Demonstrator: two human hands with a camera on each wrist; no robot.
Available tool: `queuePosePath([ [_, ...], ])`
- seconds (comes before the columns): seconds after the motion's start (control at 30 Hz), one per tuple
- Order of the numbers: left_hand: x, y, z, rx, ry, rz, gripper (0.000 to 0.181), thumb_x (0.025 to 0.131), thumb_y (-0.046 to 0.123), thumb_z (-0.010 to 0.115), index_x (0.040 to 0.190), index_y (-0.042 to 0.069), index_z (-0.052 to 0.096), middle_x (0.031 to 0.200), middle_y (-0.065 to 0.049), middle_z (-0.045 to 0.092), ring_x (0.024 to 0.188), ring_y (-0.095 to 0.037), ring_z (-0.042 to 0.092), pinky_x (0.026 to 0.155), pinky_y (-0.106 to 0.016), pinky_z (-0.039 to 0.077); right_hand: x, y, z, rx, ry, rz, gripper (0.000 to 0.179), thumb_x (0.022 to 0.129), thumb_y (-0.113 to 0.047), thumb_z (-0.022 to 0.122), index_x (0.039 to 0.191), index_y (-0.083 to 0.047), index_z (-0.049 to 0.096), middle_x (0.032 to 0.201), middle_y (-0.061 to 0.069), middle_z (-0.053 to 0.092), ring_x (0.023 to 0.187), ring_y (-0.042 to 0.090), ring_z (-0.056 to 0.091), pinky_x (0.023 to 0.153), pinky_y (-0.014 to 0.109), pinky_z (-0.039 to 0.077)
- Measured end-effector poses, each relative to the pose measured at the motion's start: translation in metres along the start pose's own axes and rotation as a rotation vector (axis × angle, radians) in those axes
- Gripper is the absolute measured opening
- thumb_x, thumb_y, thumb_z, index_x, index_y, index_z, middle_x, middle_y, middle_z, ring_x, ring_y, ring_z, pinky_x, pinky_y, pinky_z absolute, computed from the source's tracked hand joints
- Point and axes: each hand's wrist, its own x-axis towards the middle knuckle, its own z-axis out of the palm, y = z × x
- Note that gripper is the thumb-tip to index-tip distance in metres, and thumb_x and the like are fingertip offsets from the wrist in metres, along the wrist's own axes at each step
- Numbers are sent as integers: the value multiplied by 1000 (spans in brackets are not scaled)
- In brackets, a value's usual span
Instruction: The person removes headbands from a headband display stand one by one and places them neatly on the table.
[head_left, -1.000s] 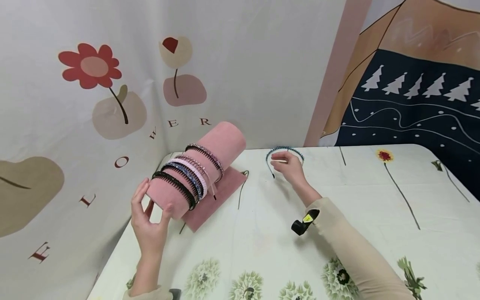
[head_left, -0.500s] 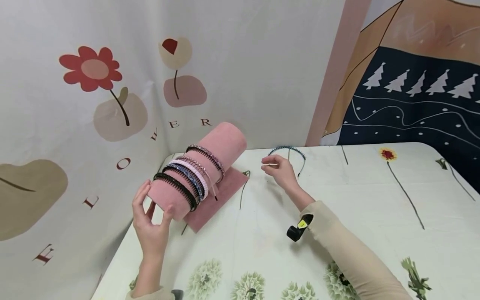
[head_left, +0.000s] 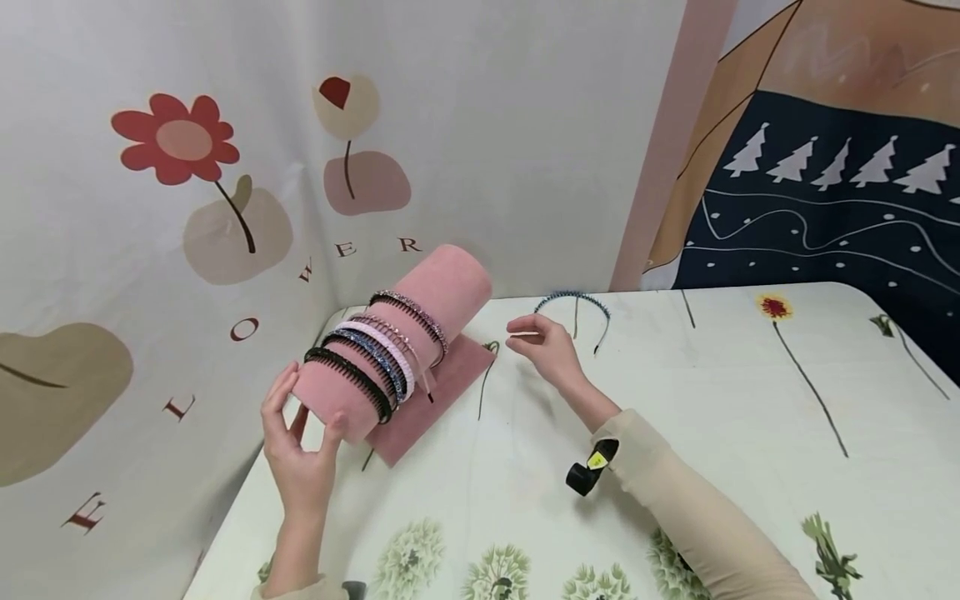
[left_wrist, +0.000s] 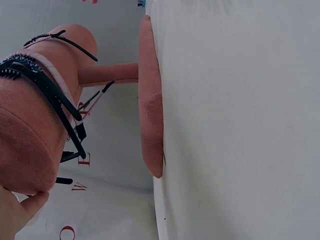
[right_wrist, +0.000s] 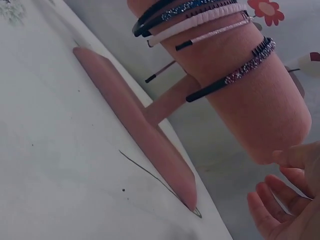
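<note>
A pink velvet roll [head_left: 442, 287] on a flat pink base [head_left: 442, 392] stands at the table's back left and carries several headbands [head_left: 375, 358], black, blue, pink and beaded. My left hand [head_left: 303, 417] grips the roll's near end, thumb on the end face and fingers along the far side; the left wrist view shows the thumb [left_wrist: 20, 210] under the roll [left_wrist: 30, 135]. My right hand [head_left: 525, 337] hovers just right of the roll, fingers relaxed and holding nothing, also seen in the right wrist view [right_wrist: 285, 205]. A blue headband [head_left: 573, 297] lies on the table behind it.
A flower-printed tablecloth [head_left: 712, 400] covers the table. Cloth backdrops hang close behind and to the left, one with a red flower [head_left: 180, 142]. A black wrist camera [head_left: 588, 471] sits on my right sleeve. The table's left edge runs near my left forearm.
My right hand let go of the blue headband, which now lies on the table, and moved left toward the pink roll. My left hand kept its hold on the roll's end.
</note>
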Motion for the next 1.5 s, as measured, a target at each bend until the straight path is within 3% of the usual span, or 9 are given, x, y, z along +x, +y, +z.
queuePosePath([
  [0.7, 0, -10, -1, -4, -3, -3, 66, 81, 8, 77, 136, -11, 47, 147, -15, 50, 139, -19, 46, 107, -16, 44, -10, -17, 44, 43, -69, -144, 29, 87, -10, 73, 114, -3, 69, 115, 14, 72, 106, 30, 70, 87, 33, 60],
  [1.0, 1, -12, 0, 1, -9, -4, 67, 81, 9, 77, 137, -11, 46, 147, -15, 50, 138, -18, 46, 107, -15, 44, -10, -24, 61, 99, -83, -174, 27, 85, -5, 74, 111, 0, 68, 113, 19, 71, 104, 30, 72, 91, 32, 59],
  [1.23, -2, -11, -1, -2, -10, -9, 66, 80, 7, 77, 136, -11, 47, 147, -14, 50, 138, -17, 46, 107, -15, 44, -13, -24, 72, 135, -33, -187, 21, 84, -3, 75, 103, 1, 66, 105, 19, 71, 97, 29, 71, 86, 28, 60],
  [1.5, -2, -10, -4, -1, -14, -17, 67, 79, 3, 77, 137, -9, 47, 148, -13, 50, 139, -18, 45, 107, -15, 44, -17, -24, 80, 99, 0, -203, 13, 86, -4, 73, 96, -2, 67, 99, 15, 70, 94, 22, 70, 81, 22, 59],
])
